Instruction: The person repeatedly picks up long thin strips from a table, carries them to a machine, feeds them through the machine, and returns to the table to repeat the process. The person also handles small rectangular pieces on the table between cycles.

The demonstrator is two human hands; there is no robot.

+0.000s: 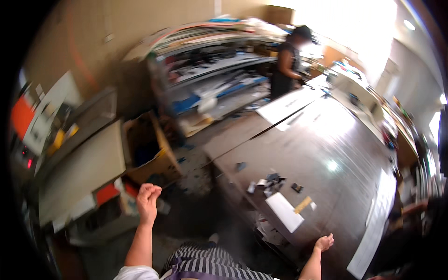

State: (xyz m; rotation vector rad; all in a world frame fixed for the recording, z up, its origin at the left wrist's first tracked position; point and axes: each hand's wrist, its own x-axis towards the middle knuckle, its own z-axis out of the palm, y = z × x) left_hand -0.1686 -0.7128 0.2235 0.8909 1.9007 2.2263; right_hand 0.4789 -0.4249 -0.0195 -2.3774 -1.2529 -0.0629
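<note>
My left hand [148,198] is raised over the floor gap between the worktable and a bench on the left. Its fingers are bent together, and nothing shows in them. My right hand [324,242] hovers by the near edge of the dark worktable [322,168], fingers curled in, with no object visible in it. Nearest to it on the table are a white rectangular sheet or board [284,212] and a yellowish strip [303,205]. A small dark piece [297,187] and a heap of dark and white scraps [273,182] lie farther off.
An open cardboard box [163,163] stands beside the light-topped bench [84,172] at left. Loaded shelves [214,70] line the wall. Another person [284,65] stands at the table's far end. A long pale strip [368,238] lies along the right edge. The picture is blurred.
</note>
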